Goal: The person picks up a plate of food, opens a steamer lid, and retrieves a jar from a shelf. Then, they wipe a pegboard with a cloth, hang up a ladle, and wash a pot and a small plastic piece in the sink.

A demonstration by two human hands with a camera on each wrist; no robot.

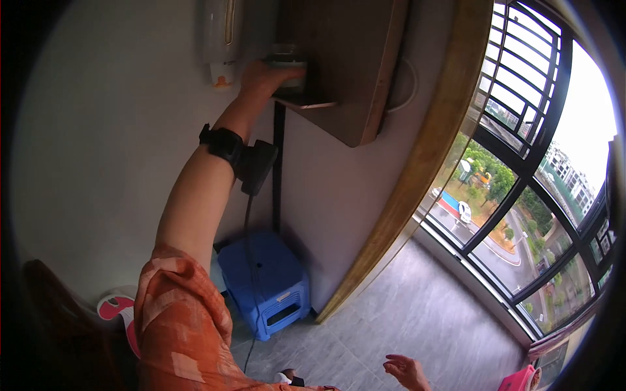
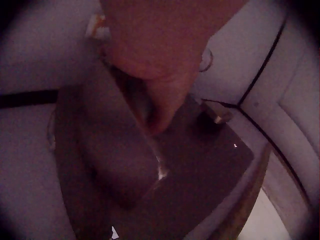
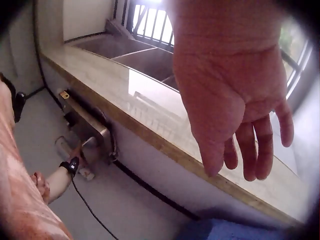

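My left hand point(image 1: 262, 78) is raised to a small shelf point(image 1: 305, 103) on a brown wall panel point(image 1: 345, 62). It grips a pale, see-through cup-like container point(image 1: 285, 60) standing over that shelf. In the left wrist view the picture is dark; the thumb of the left hand point(image 2: 160, 75) bends down behind the shelf board point(image 2: 117, 135), and most of the container is hidden. Low in the head view, my right hand point(image 1: 407, 373) hangs away from everything. The right wrist view shows that right hand point(image 3: 235, 95) with relaxed, slightly spread fingers and nothing in them.
A white dispenser point(image 1: 220, 39) hangs on the wall left of the panel. Beneath stands a blue plastic stool point(image 1: 264, 274), with a cable from the wrist camera hanging before it. A wooden door frame point(image 1: 417, 176) and barred windows point(image 1: 521, 130) lie to the right.
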